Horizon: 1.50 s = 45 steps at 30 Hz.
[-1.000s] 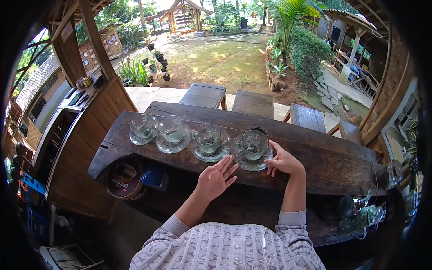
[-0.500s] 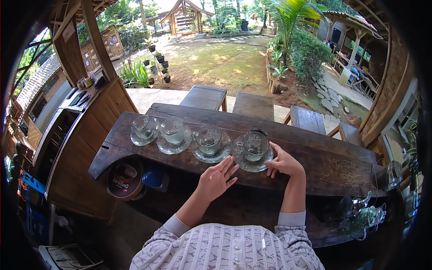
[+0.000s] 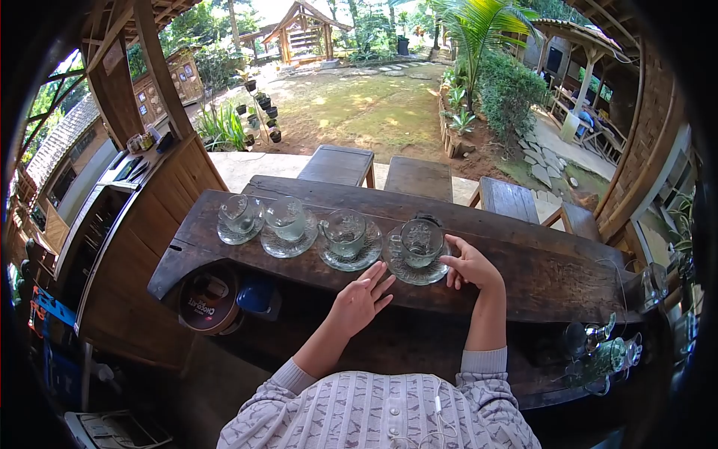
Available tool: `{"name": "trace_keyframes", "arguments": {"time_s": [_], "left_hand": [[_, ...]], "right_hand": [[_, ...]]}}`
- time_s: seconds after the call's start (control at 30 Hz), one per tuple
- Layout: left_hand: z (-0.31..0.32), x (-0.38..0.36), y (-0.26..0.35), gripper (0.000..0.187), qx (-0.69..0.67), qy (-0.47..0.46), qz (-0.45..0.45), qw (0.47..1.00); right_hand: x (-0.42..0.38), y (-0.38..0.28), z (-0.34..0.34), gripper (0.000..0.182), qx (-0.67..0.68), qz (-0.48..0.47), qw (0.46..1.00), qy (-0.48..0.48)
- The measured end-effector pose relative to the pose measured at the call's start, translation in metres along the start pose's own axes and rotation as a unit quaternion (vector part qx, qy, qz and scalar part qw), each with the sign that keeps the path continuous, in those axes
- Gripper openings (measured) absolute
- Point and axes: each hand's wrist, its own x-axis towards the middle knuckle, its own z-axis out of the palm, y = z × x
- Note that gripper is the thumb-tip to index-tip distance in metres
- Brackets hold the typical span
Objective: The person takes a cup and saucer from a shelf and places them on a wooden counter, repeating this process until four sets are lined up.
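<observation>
**Glass rim beside glass rim, with the near edge close by**

Nearest are ribbed knit cuffs [image 3: 484,361]. The left hand [image 3: 357,304] has its grip spread, fingertips by the near side of the saucers, pinching nothing. The right hand [image 3: 475,267] curls at the right rim of the end saucer [image 3: 419,276]; whether its grip truly pinches the glass, I cannot tell.

That saucer lies on the surface [image 3: 553,262], near its near edge, carrying a clear glass cup [image 3: 421,241]. A careless tug towards the body could bring it over that edge; a sideways push could knock it against the neighbouring saucer [image 3: 342,263] and chip both. Smooth glass may also slide if the saucer tilts.

The saucers are round and patterned in relief; the cups are rounded and see-through, with loop handles on some. Beneath them, the dark wood looks worn, grained and slightly glossy. Beyond stand flat-topped wooden stools [image 3: 419,178], then mossy, sun-dappled ground [image 3: 366,112].
</observation>
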Motion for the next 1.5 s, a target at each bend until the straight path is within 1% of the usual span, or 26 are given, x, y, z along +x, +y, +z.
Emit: {"name": "trace_keyframes", "arguments": {"time_s": [0.07, 0.17, 0.23, 0.27, 0.33, 0.37, 0.4, 0.47, 0.5, 0.57, 0.6, 0.63, 0.7, 0.73, 0.8, 0.83, 0.9, 1.0, 1.07, 1.17, 1.2, 1.27, 1.33, 1.43, 1.47, 1.5], "left_hand": [[0.001, -0.003, 0.001, 0.053, 0.009, 0.011, -0.008, 1.0], [0.007, -0.012, 0.003, 0.051, 0.031, 0.032, -0.014, 0.999], [0.013, -0.02, 0.006, 0.05, 0.045, 0.039, -0.011, 0.998], [0.014, -0.025, 0.006, 0.049, 0.058, 0.044, -0.002, 0.997], [0.015, -0.036, 0.009, 0.048, 0.071, 0.047, 0.008, 0.996], [0.014, -0.042, 0.01, 0.046, 0.081, 0.031, 0.016, 0.996], [0.013, -0.047, 0.012, 0.045, 0.09, 0.015, 0.024, 0.995], [0.018, -0.059, 0.012, 0.04, 0.085, 0.023, 0.031, 0.996], [0.019, -0.066, 0.01, 0.037, 0.116, 0.008, 0.049, 0.992], [0.021, -0.079, 0.003, 0.028, 0.166, -0.014, 0.081, 0.983], [0.027, -0.088, -0.001, 0.022, 0.214, 0.003, 0.073, 0.974], [0.032, -0.097, -0.005, 0.02, 0.234, -0.003, 0.039, 0.972], [0.036, -0.111, -0.011, 0.021, 0.278, -0.027, -0.028, 0.96], [0.036, -0.115, -0.012, 0.021, 0.294, -0.057, -0.031, 0.954], [0.037, -0.12, -0.009, 0.02, 0.318, -0.053, -0.019, 0.946], [0.037, -0.122, -0.007, 0.02, 0.318, -0.056, -0.021, 0.946], [0.037, -0.124, -0.002, 0.017, 0.355, -0.021, 0.02, 0.935], [0.031, -0.127, -0.006, 0.016, 0.345, -0.015, -0.003, 0.939], [0.029, -0.128, -0.01, 0.015, 0.351, -0.026, -0.032, 0.936], [0.017, -0.127, -0.015, 0.012, 0.363, -0.076, -0.068, 0.926], [0.017, -0.127, -0.014, 0.015, 0.368, -0.095, -0.099, 0.92], [0.007, -0.121, -0.017, 0.02, 0.358, -0.185, -0.128, 0.906], [0.002, -0.112, -0.025, 0.024, 0.369, -0.254, -0.17, 0.878], [0.013, -0.098, -0.043, 0.026, 0.369, -0.341, -0.218, 0.837], [0.022, -0.095, -0.051, 0.026, 0.364, -0.357, -0.226, 0.83], [0.038, -0.094, -0.055, 0.025, 0.348, -0.383, -0.185, 0.836]], "right_hand": [[-0.001, 0.001, -0.001, 0.063, 0.001, 0.0, 1.0, 0.008], [0.004, 0.017, -0.003, 0.059, -0.004, -0.019, 0.998, 0.055], [0.003, 0.025, 0.001, 0.047, 0.054, -0.042, 0.987, 0.147], [0.0, 0.03, 0.005, 0.047, 0.053, -0.044, 0.986, 0.149], [-0.01, 0.036, 0.019, 0.034, 0.13, -0.141, 0.948, 0.252], [-0.017, 0.039, 0.026, 0.027, 0.15, -0.173, 0.934, 0.275], [-0.025, 0.043, 0.034, 0.027, 0.148, -0.174, 0.934, 0.276], [-0.045, 0.048, 0.055, 0.028, 0.213, -0.245, 0.903, 0.28], [-0.056, 0.048, 0.069, 0.03, 0.202, -0.252, 0.904, 0.279], [-0.077, 0.054, 0.094, 0.032, 0.192, -0.282, 0.91, 0.236], [-0.088, 0.057, 0.108, 0.031, 0.208, -0.294, 0.909, 0.21], [-0.095, 0.065, 0.119, 0.029, 0.201, -0.311, 0.912, 0.177], [-0.112, 0.079, 0.14, 0.025, 0.2, -0.294, 0.926, 0.124], [-0.122, 0.08, 0.146, 0.023, 0.168, -0.25, 0.949, 0.097], [-0.138, 0.072, 0.16, 0.028, 0.153, -0.223, 0.961, 0.067], [-0.142, 0.071, 0.165, 0.028, 0.152, -0.222, 0.961, 0.07], [-0.148, 0.069, 0.173, 0.033, 0.134, -0.218, 0.965, 0.06], [-0.155, 0.063, 0.181, 0.037, 0.109, -0.195, 0.972, 0.077], [-0.159, 0.066, 0.184, 0.034, 0.087, -0.186, 0.976, 0.069], [-0.165, 0.072, 0.193, 0.028, 0.147, -0.189, 0.97, 0.044], [-0.169, 0.075, 0.194, 0.025, 0.158, -0.191, 0.968, 0.029], [-0.178, 0.077, 0.2, 0.023, 0.136, -0.187, 0.972, 0.041], [-0.189, 0.082, 0.204, 0.022, 0.137, -0.178, 0.973, 0.052], [-0.212, 0.093, 0.212, 0.017, 0.193, -0.133, 0.967, 0.101], [-0.22, 0.095, 0.211, 0.017, 0.171, -0.149, 0.967, 0.115], [-0.228, 0.097, 0.212, 0.018, 0.148, -0.165, 0.967, 0.128]]}}
